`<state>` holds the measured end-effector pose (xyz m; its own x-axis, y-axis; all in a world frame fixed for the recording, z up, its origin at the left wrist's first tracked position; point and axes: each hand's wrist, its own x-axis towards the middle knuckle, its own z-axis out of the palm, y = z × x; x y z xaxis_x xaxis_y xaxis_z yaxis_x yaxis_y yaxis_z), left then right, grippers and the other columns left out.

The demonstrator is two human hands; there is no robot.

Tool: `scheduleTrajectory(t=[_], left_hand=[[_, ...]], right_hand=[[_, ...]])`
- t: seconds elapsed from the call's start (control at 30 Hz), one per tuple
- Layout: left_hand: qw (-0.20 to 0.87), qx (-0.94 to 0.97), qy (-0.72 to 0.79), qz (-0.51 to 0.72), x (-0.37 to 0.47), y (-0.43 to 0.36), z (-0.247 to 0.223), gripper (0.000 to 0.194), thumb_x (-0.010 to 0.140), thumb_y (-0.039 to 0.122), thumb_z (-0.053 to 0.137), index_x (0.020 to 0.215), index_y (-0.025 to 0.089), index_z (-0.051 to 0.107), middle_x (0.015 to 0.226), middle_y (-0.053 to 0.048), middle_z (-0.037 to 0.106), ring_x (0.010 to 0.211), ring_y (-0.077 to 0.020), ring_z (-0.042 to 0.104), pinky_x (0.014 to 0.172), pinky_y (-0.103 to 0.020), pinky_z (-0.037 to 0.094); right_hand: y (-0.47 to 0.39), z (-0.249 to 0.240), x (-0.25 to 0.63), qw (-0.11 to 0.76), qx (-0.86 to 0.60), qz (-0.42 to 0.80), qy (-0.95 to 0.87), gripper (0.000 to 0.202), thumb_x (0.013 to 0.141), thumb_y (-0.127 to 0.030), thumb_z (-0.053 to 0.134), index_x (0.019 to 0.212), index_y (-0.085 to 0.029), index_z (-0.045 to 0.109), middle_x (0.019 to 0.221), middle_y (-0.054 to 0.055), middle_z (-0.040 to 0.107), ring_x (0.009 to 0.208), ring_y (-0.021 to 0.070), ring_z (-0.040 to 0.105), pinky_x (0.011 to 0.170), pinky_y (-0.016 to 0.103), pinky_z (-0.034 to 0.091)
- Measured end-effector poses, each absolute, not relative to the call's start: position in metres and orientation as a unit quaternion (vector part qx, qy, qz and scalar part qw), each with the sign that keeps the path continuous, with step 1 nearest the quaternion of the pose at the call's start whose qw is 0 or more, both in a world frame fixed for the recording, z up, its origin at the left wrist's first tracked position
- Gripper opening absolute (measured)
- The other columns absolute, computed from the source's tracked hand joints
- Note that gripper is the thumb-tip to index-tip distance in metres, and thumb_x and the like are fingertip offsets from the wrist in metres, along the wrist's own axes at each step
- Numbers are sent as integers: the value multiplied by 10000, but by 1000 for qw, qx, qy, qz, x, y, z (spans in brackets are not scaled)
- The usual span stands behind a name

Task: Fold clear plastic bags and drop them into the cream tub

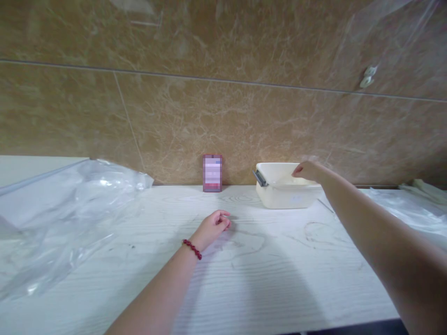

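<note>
My left hand [213, 226], with a dark red bead bracelet [192, 249] on the wrist, is over the middle of the white wood-grain table [223, 288]. Its fingers are loosely curled and partly apart, with nothing seen between them. My right hand [307, 171] reaches over the right side of a cream plastic bin [288, 197]. The fingers of that hand point down into the bin and are close together; whether they hold anything is too small to tell. A grey clip handle [260, 178] is on the bin's left end.
A phone [213, 173] with a blurred screen leans upright against the brown marble wall [195, 121]. Clear plastic sheets or bags [101, 186] lie at the left, and more plastic [408, 204] lies at the right. White hooks [368, 77] are on the wall.
</note>
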<state>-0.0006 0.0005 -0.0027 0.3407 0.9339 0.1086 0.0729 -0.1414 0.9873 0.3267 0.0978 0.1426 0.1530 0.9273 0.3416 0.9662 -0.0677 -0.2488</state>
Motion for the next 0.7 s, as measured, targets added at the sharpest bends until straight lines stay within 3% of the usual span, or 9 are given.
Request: scheduleTrajectory(t=[0.13, 0.3, 0.53, 0.7], left_hand=[[509, 639, 401, 414, -1, 1, -5, 227, 731, 264, 482, 917, 133, 479, 693, -19, 559, 652, -104, 521, 648, -252, 408], [506, 631, 414, 417, -1, 3, -7, 221, 724, 270, 492, 902, 140, 485, 652, -1, 541, 600, -86, 511, 597, -223, 398], [513, 620, 400, 438, 1, 3, -6, 185, 732, 229, 472, 885, 123, 478, 595, 16, 508, 527, -66, 477, 561, -216, 393], [498, 609, 430, 442, -2, 0, -1, 212, 747, 203, 432, 935, 126, 491, 660, -13, 537, 577, -80, 511, 585, -231, 421]], right_hand=[[67, 144, 306, 284, -716, -48, -636, 188, 556, -333, 589, 642, -170, 626, 552, 12, 584, 502, 120, 500, 471, 217, 338], [26, 136, 257, 387, -652, 17, -651, 227, 587, -379, 552, 666, -173, 601, 628, 24, 613, 563, 134, 544, 508, 224, 379], [4, 91, 167, 373, -596, 150, -695, 251, 648, -384, 479, 693, -179, 616, 661, 42, 629, 624, 163, 570, 556, 243, 393], [4, 50, 125, 417, -611, 157, -654, 339, 699, -420, 382, 753, -166, 601, 720, 54, 622, 689, 168, 555, 598, 254, 385]])
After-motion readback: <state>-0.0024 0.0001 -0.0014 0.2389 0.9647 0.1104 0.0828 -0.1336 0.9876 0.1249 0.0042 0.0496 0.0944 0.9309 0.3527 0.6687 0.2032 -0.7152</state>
